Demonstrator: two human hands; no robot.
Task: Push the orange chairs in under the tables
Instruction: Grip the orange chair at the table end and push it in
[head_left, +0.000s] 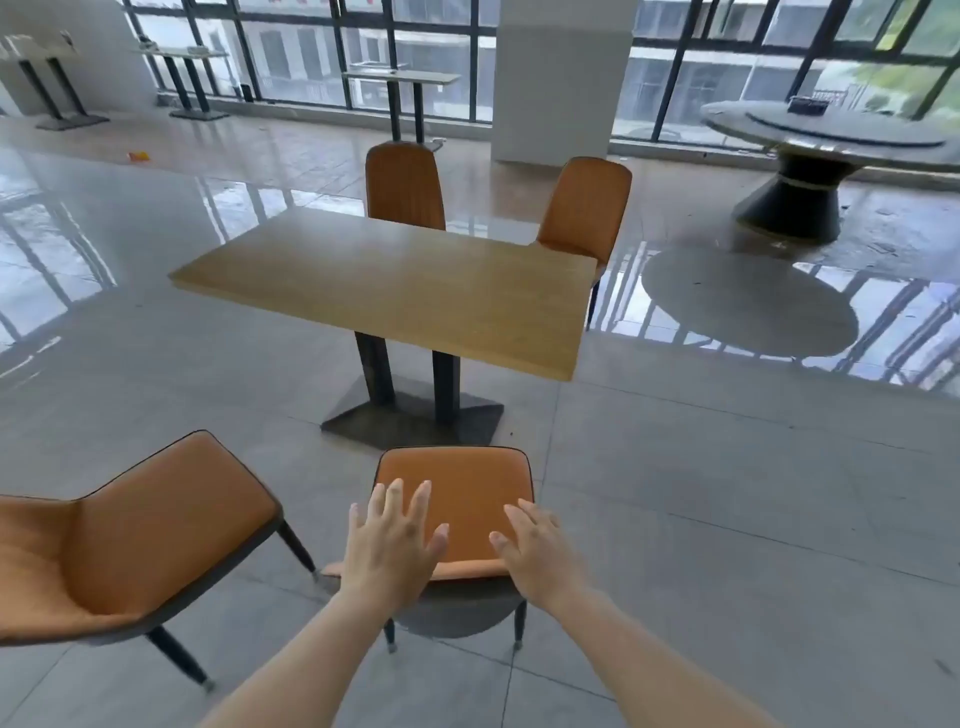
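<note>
An orange chair (467, 493) stands right in front of me, its seat facing the wooden table (395, 286) and a stretch of floor away from it. My left hand (392, 545) and my right hand (540, 556) hover with fingers spread over the top of its backrest, holding nothing. A second orange chair (130, 540) stands at my lower left, turned sideways and away from the table. On the far side, one orange chair (405, 192) sits close against the table, and another orange chair (584, 213) stands at its far right corner, angled.
The table rests on a dark pedestal base (415, 421). A large round table (831, 135) stands at the back right, a white pillar (561, 83) behind the wooden table, and several light tables (400, 78) line the windows. The tiled floor is glossy.
</note>
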